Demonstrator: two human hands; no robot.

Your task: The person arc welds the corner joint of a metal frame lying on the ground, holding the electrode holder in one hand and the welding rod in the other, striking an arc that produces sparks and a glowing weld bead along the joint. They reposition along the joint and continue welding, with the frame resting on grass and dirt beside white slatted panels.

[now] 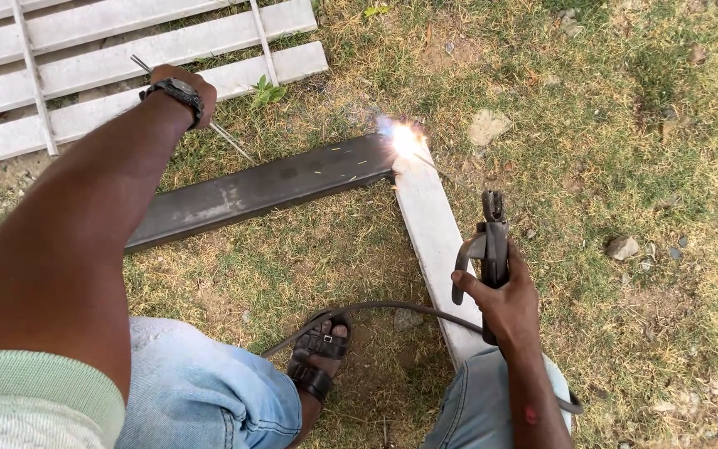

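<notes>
gripping holder [492, 241] tight in your right hand [504, 303] | arc [405, 140] ahead-left at bar [251, 191] joint | left hand [183, 91] far, clasping rods [226, 137]

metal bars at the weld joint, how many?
2: a dark bar running left from the spark, and a pale bar running down toward the knees. Ends hidden.

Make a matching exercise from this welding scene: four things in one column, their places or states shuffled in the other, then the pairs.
Things:
1. electrode holder
2. spare rods
3. welding spark
4. cable

Places or states:
A. glowing where the dark bar meets the pale bar
B. gripped in the right hand
C. lying on the grass by the sandalled foot
D. held in the left hand

Pairs: 1-B, 2-D, 3-A, 4-C
</notes>
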